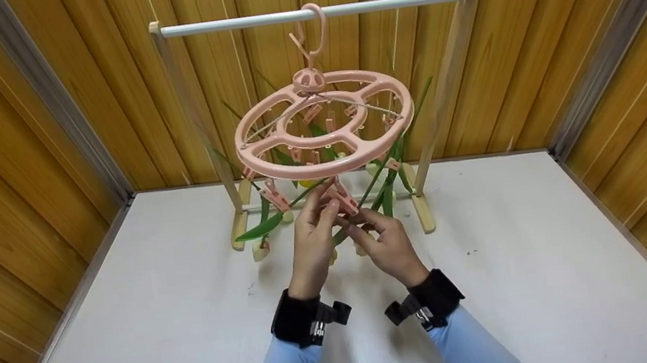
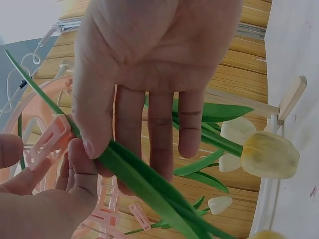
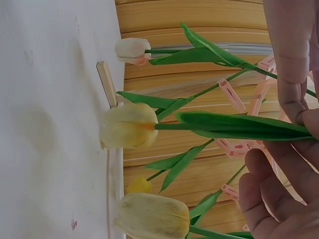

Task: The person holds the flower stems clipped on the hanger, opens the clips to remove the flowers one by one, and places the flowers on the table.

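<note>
A pink clothespin (image 1: 346, 200) hangs from the front of a pink round drying hanger (image 1: 331, 165). My left hand (image 1: 311, 242) pinches this clothespin, with fingers curled beside a tulip's stem. My right hand (image 1: 391, 246) pinches the green stem just under the clothespin, palm turned inward in the left wrist view. From that grip a green leaf (image 3: 239, 124) and a pale yellow tulip (image 3: 129, 125) hang head down. At the clothespin (image 2: 50, 142) in the left wrist view, the stem passes by its end; whether it is clamped, I cannot tell.
The hanger hooks over a white rod (image 1: 234, 24) on a wooden-legged rack (image 1: 451, 80). Other tulips (image 1: 261, 250) hang head down from clothespins (image 1: 274, 197) around the ring. Below is a white table (image 1: 181, 337), with wood-patterned panels (image 1: 28, 120) behind and at both sides.
</note>
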`<move>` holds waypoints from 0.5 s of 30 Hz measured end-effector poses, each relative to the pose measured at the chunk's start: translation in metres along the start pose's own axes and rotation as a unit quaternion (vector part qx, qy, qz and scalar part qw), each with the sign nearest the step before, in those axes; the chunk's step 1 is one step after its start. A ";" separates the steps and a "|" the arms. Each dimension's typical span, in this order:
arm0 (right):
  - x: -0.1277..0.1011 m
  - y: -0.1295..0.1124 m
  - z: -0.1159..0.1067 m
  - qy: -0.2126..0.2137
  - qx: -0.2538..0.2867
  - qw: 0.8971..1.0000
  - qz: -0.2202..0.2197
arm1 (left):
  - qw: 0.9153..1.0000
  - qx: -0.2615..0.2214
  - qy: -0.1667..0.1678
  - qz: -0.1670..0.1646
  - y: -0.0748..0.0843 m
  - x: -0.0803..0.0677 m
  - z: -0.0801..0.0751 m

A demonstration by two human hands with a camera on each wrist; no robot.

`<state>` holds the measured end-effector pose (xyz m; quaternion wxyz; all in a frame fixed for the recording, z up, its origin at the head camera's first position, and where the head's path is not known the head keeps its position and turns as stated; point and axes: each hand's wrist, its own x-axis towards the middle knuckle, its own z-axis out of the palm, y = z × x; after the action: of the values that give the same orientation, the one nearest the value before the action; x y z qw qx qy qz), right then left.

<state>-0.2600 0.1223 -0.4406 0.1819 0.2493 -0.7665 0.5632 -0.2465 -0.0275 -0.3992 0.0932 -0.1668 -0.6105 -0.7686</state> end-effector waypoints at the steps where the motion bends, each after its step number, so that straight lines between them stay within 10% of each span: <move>1: -0.001 0.000 -0.001 0.002 -0.002 1.000 -0.002 | 1.000 0.003 -0.001 0.005 0.000 -0.001 0.000; 15: -0.011 -0.004 -0.019 0.001 0.020 1.000 0.013 | 0.992 0.077 -0.018 0.099 -0.001 -0.009 -0.004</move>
<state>-0.2489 0.1409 -0.4379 0.1704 0.2424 -0.7578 0.5813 -0.2392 -0.0314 -0.4038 0.1703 -0.2330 -0.6497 -0.7033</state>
